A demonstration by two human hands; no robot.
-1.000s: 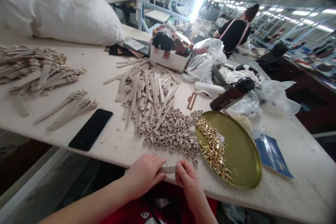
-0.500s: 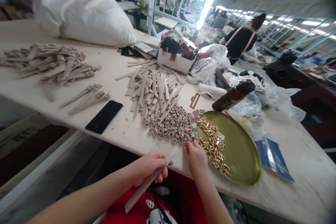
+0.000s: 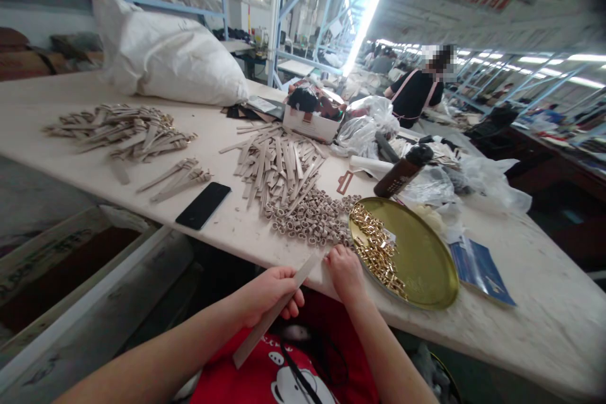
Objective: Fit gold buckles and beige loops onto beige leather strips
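Note:
My left hand (image 3: 277, 290) is closed around a flat beige strap (image 3: 265, 327), which slants from my lap up toward the table edge. Close to the strap's upper end, my right hand (image 3: 345, 270) has its fingers pinched together; whatever they hold is too small or hidden to name. Just beyond both hands lies a heap of small beige loops (image 3: 307, 221). Behind it spreads a pile of loose straps (image 3: 279, 164). A round gold-coloured tray (image 3: 426, 265) sits right of my right hand, with many gold metal buckles (image 3: 376, 246) along its left side.
A black phone (image 3: 203, 205) lies left of the loops. Straps with fittings (image 3: 127, 129) are heaped farther left, before a big white sack (image 3: 175, 63). A dark bottle (image 3: 402, 170), plastic bags (image 3: 372, 123) and a blue packet (image 3: 480, 268) are on the right. Another person (image 3: 414, 91) stands beyond.
The camera view has tilted up a little. My right hand has come slightly nearer the strap's upper end. The strap stays in my left hand.

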